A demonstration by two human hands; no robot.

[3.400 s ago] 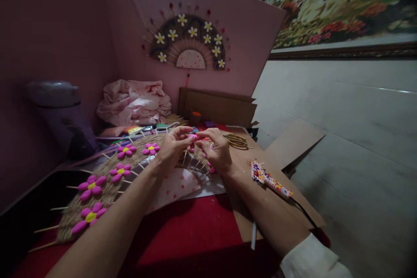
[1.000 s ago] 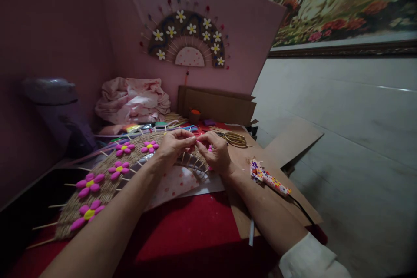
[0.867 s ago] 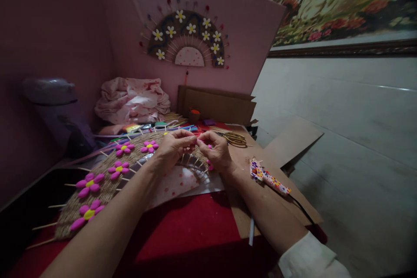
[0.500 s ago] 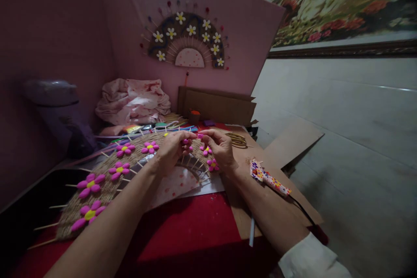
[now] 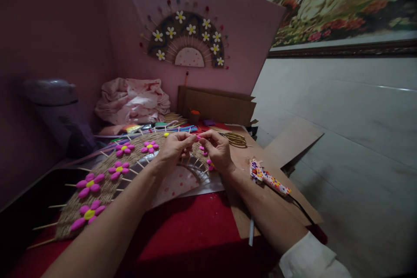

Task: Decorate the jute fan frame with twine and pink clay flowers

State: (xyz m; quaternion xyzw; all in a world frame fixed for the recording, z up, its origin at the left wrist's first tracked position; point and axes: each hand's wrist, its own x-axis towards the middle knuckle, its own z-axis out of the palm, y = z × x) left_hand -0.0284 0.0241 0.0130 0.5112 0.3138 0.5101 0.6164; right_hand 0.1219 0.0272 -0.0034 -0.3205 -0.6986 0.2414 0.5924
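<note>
Fingers (image 5: 190, 137) closer together — red table (image 5: 195, 230), pink wall (image 5: 247, 52)

Jute fan (image 5: 106, 191) — pink flowers (image 5: 89, 183), flat

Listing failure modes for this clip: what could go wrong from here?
1. The small pink piece pinched between left hand and right hand could slip and drop onto the woven fan.
2. The left forearm hovers over the fan's protruding stick tips; a snag seems possible.
</note>
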